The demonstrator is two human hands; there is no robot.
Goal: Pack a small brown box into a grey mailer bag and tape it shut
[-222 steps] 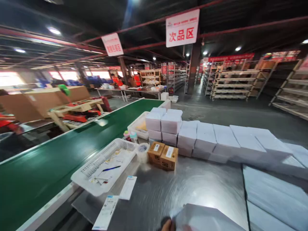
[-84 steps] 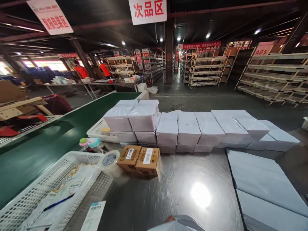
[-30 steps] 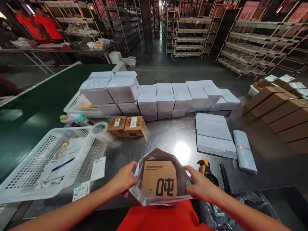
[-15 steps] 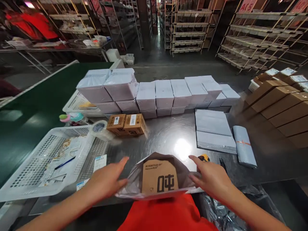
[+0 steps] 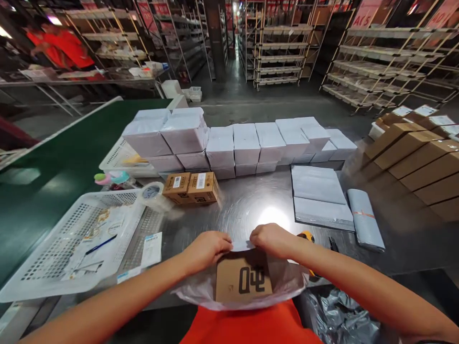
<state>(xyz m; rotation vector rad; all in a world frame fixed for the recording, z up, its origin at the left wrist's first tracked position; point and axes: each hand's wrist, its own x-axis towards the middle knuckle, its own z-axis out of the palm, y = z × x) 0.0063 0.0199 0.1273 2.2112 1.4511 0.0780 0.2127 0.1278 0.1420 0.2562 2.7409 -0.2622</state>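
A brown cardboard box [image 5: 245, 281] with a large black printed character sits inside a grey plastic mailer bag [image 5: 287, 282] at the near edge of the steel table [image 5: 251, 205]. My left hand [image 5: 210, 248] and my right hand [image 5: 273, 239] both pinch the far edge of the bag's mouth, side by side just beyond the box. Behind my right hand, a yellow and black tool [image 5: 307, 237] lies on the table.
A wall of white wrapped parcels [image 5: 233, 141] lines the table's back. Two small brown cartons [image 5: 191, 187], a tape roll [image 5: 151, 193] and a white basket [image 5: 68, 243] with papers lie left, flat grey mailers [image 5: 319, 196] right. A green conveyor [image 5: 53, 167] runs left; cartons [image 5: 416, 162] stack right.
Half a second ago my hands were spread open at the bag's sides. Now both have come together and closed on the bag's far edge.
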